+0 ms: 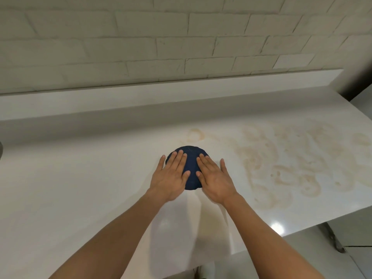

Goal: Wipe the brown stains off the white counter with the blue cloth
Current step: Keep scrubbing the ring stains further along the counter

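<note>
Two bare forearms reach in from the bottom edge, the left forearm point(112, 238) and the right forearm point(271, 238), both stretched forward over the glossy white stone desk point(80, 188). A bright spot of reflected light point(277, 227) sits on the desk close to its near right edge.

Past the wrists, the left grip point(171, 176) and the right grip point(215, 178) lie side by side, palms down. Both are open and flat with straight fingers, pressing on the thing between them rather than curling round it.

That thing is the dark blue cloth, bunched into a rounded pad point(192, 164), which lies on the desk about midway across the view. The thumbs and inner fingers of both grips rest on top of it. The outer little finger of each grip lies off the cloth, to its side. The far rim of the cloth shows beyond the fingertips.

Just beyond the cloth is a faint brown ring-shaped stain point(194, 135). To the right of the cloth, broad pale brown smeared stains point(281, 164) spread in curls and swirls across the right part of the desk, out towards its right end.

Behind the desk runs a low white upstand point(161, 97), and above it rises a wall of off-white brick-pattern tiles point(161, 37).
</note>
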The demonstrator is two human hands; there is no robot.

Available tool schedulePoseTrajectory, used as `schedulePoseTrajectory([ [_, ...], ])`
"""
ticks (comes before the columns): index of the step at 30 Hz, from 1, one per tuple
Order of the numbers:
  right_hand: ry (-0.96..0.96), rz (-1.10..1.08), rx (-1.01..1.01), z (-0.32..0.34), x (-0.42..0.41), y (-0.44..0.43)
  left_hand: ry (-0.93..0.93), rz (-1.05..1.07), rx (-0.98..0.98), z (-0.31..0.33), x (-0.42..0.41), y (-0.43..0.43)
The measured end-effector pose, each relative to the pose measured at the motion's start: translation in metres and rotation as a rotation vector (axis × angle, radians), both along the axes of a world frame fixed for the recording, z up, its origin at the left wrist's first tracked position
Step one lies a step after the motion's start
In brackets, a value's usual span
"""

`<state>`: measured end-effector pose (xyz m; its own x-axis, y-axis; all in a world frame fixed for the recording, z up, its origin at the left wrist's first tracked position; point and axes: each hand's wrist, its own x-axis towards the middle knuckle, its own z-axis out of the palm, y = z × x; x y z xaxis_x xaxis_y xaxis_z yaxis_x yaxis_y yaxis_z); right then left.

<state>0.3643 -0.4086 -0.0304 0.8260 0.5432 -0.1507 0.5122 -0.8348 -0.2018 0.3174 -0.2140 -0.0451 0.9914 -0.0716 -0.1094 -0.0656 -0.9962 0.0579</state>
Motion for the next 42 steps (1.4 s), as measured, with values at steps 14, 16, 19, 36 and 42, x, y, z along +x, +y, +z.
schedulePoseTrajectory([
  [14,-0.016,0.112,-0.019,-0.003,-0.024,0.05,0.0,0.087,-0.017,-0.001,-0.04,0.051],
  [16,-0.019,0.115,-0.017,-0.003,-0.023,0.049,-0.004,0.078,-0.021,-0.002,-0.039,0.053],
  [19,-0.01,0.118,-0.009,-0.003,-0.021,0.048,-0.007,0.058,-0.045,-0.003,-0.035,0.055],
  [36,-0.008,0.083,0.158,0.017,0.036,0.055,0.045,0.073,-0.097,0.009,0.029,0.056],
  [42,-0.111,-0.191,0.303,0.016,0.052,-0.012,0.009,0.306,-0.233,0.009,0.043,0.01],
])
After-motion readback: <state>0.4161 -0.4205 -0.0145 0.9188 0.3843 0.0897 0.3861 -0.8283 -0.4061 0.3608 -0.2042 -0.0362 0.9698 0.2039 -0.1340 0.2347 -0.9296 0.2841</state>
